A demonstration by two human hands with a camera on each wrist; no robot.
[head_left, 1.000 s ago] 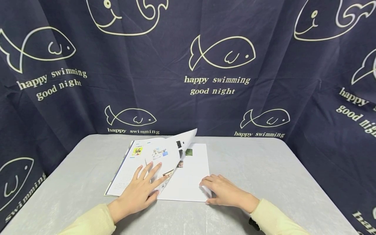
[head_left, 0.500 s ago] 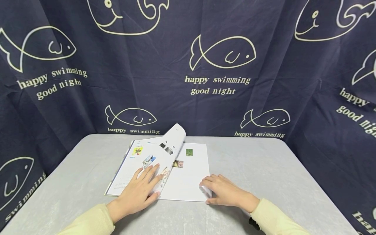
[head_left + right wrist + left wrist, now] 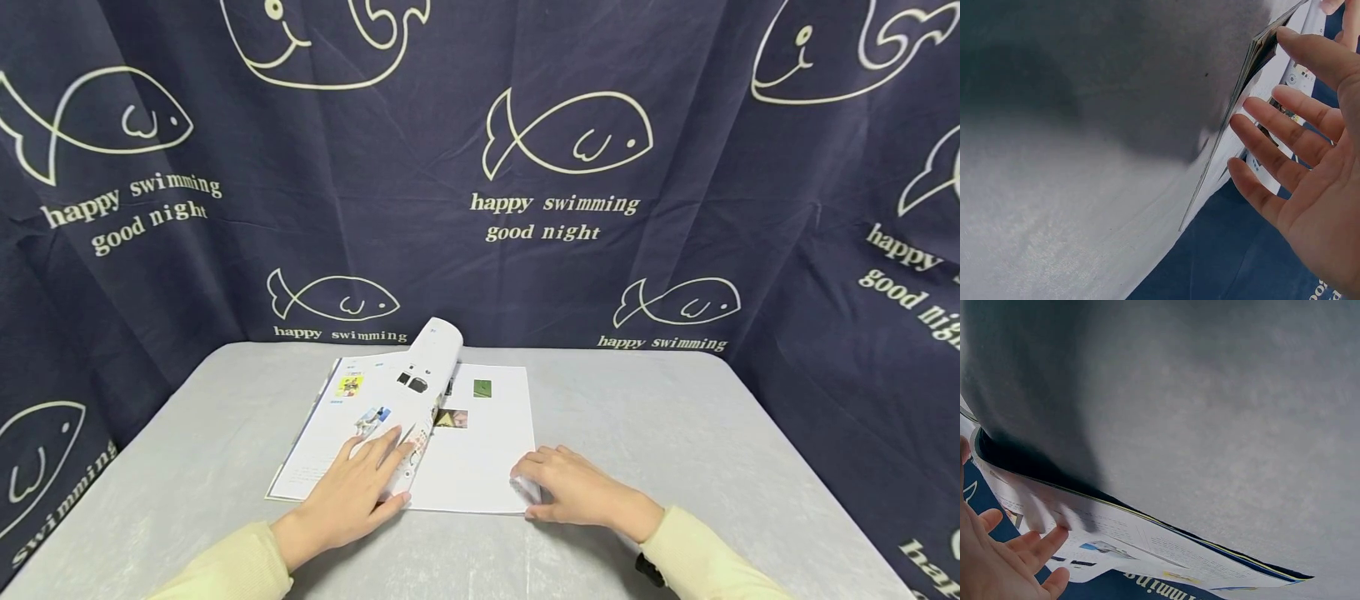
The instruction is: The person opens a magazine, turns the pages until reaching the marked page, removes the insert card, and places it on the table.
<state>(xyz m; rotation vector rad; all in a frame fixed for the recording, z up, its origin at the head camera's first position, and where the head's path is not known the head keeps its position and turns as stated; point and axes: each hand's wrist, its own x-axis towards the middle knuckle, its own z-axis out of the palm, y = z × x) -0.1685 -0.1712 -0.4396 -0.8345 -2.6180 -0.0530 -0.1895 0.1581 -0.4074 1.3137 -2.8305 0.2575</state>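
Open book (image 3: 480, 471) on grey table (image 3: 637, 417) | left hand (image 3: 347, 493) spread wide on curled page (image 3: 431, 354) | right hand (image 3: 577, 490) loosely extended at lower-right corner | probably best: smooth leftward gently, avoiding creases

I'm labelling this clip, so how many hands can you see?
2: the left hand over the lower part of the open book's left side, and the right hand at the book's lower right corner.

The raised page (image 3: 437, 348) blocks crossing the book (image 3: 476, 471).
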